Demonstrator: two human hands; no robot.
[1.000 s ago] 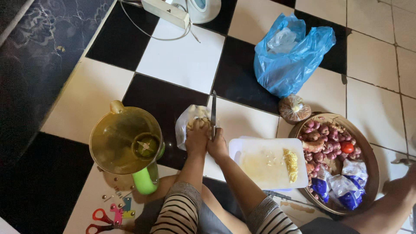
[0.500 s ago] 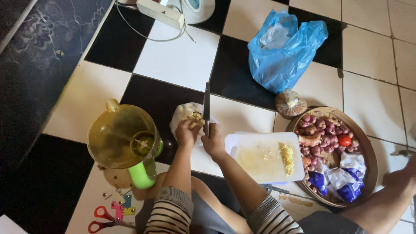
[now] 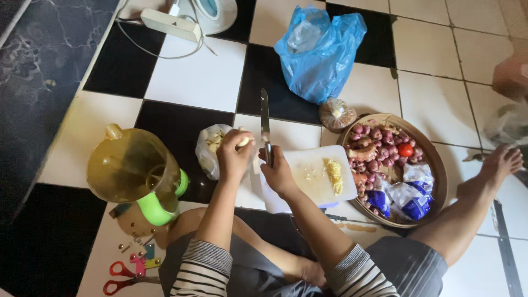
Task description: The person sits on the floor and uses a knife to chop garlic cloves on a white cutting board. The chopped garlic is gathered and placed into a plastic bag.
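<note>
My left hand (image 3: 233,157) is closed on a pale clove of garlic (image 3: 243,141), lifted just out of a clear plastic bag of garlic (image 3: 209,147) on the tiled floor. My right hand (image 3: 276,171) grips the handle of a kitchen knife (image 3: 264,122), whose blade points away from me. Right of that hand lies a white cutting board (image 3: 308,181) with a small heap of chopped yellow bits (image 3: 333,175) on it.
A yellowish blender jug with a green base (image 3: 137,170) stands to the left. A round woven tray (image 3: 434,165) holds shallots, a tomato and blue packets. Behind are a blue plastic bag (image 3: 322,52), a small netted bundle (image 3: 336,114) and a power strip (image 3: 169,24). Red scissors (image 3: 122,276) lie near my knee.
My left hand has come out of the garlic bag holding a clove. The right hand has kept the knife. The view has shifted, showing more of my legs.
</note>
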